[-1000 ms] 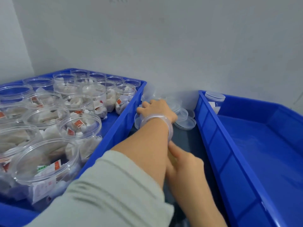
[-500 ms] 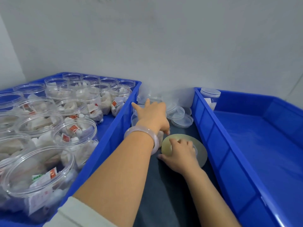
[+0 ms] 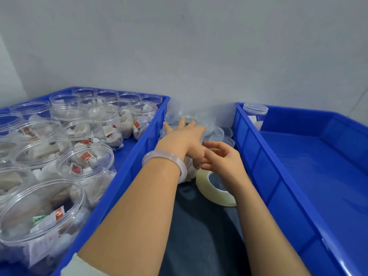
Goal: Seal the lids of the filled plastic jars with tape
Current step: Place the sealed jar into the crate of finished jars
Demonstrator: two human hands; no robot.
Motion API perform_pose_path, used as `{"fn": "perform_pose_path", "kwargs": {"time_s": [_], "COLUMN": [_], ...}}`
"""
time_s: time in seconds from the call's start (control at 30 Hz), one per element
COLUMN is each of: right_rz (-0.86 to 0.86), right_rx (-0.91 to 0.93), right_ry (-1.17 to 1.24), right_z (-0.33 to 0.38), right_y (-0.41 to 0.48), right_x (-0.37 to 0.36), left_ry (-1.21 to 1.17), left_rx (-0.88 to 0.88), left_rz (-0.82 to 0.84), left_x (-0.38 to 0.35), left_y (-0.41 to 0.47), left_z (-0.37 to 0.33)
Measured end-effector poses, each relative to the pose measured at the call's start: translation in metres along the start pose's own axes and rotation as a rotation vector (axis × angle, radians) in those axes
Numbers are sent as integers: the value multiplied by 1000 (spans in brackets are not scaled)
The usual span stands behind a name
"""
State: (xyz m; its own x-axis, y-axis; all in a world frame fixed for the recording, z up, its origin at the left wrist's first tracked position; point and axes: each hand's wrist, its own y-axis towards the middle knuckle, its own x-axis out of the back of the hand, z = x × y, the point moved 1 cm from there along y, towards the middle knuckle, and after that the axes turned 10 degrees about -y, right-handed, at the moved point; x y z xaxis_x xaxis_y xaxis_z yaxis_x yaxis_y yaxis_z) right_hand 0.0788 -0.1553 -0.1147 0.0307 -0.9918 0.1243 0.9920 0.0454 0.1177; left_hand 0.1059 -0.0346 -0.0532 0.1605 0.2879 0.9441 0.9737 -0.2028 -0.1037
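Observation:
Several open clear jars (image 3: 87, 162) filled with white sachets stand in the blue left crate (image 3: 127, 168). Between the crates, my left hand (image 3: 185, 140) lies palm down with fingers spread on a filled jar (image 3: 188, 172), which it mostly hides. My right hand (image 3: 225, 160) hovers just right of it, fingers loosely curled near my left thumb, above a roll of clear tape (image 3: 211, 190) on the dark table. Whether it pinches a tape end is unclear. Loose clear lids (image 3: 218, 133) lie behind my hands.
The blue right crate (image 3: 258, 176) holds one lidded jar (image 3: 255, 114) in its far left corner. A grey wall closes the back. The dark table strip (image 3: 199, 236) between the crates runs toward me under my forearms.
My right hand has lifted off the tape roll and moved up beside my left thumb. My left hand has spread its fingers further forward over the jar. The camera has moved closer.

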Motion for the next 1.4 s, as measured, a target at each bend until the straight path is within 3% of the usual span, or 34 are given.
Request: {"fn": "perform_pose_path", "kwargs": {"time_s": [0.1, 0.2, 0.3, 0.37, 0.43, 0.53, 0.63, 0.87, 1.1, 1.3, 1.4], "right_rz": [20, -58, -180, -158, -146, -128, -77, 68, 65, 352, 400], "right_rx": [-28, 37, 104, 146, 193, 224, 224, 209, 222, 232, 215], "right_ry": [-13, -206, -237, -271, -338, -355, -345, -300, -402, -451, -442], "right_z": [-3, -3, -3, -2, -1, 0, 0, 0, 9, 29, 35], "right_y": [-3, -2, 1, 5, 8, 14, 20, 25, 24, 8, 9], "right_x": [-3, -7, -4, -4, -4, -2, 3, 12, 10, 13, 11], "left_ry": [-43, -259, -535, -801, -1127, -1418, -1407, -1423, -1418, -1434, -1512], "left_rx": [42, 10, -180, -306, -246, -68, -29, -101, -70, 33, 47], "left_rz": [-53, -210, -529, -817, -983, -899, -828, -893, -837, -958, -953], "left_x": [0, -20, -46, -59, -67, -71, -81, -96, -99, -92, -90], "left_y": [-9, -24, -37, -38, -30, -12, 0, 7, 13, 11, 9], "left_z": [2, 13, 23, 25, 28, 35, 47, 55, 60, 59, 63]}}
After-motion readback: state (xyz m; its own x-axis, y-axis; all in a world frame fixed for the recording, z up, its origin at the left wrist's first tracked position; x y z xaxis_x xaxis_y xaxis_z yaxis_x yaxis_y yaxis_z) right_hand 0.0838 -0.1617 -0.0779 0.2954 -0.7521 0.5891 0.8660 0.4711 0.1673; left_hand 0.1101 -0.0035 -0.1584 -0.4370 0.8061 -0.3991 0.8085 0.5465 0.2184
